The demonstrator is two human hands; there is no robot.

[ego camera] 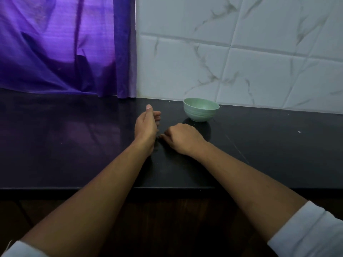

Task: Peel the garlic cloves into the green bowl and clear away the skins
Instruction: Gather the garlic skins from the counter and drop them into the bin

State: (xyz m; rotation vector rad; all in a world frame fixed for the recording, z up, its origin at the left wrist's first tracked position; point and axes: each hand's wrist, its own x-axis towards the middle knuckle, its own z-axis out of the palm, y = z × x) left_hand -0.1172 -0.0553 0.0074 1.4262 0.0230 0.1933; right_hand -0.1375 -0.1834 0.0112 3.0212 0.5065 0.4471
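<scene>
The green bowl (201, 109) stands upright on the black counter (74, 145) near the tiled wall; I cannot see its inside from here. My left hand (146, 124) rests on its edge left of the bowl, thumb up and fingers half curled into a cup, with nothing showing in it. My right hand (182, 138) lies knuckles up just in front of the bowl, its fingers tucked under against the counter, and what is beneath them is hidden. The thumb tip nearly meets my left wrist. No garlic cloves or skins are visible.
A purple curtain (65, 49) hangs down to the counter at the back left. White marble-look tiles (241, 62) form the wall behind the bowl. A small white speck (299, 131) lies on the counter at the right. The counter's front edge (111, 189) crosses under my forearms.
</scene>
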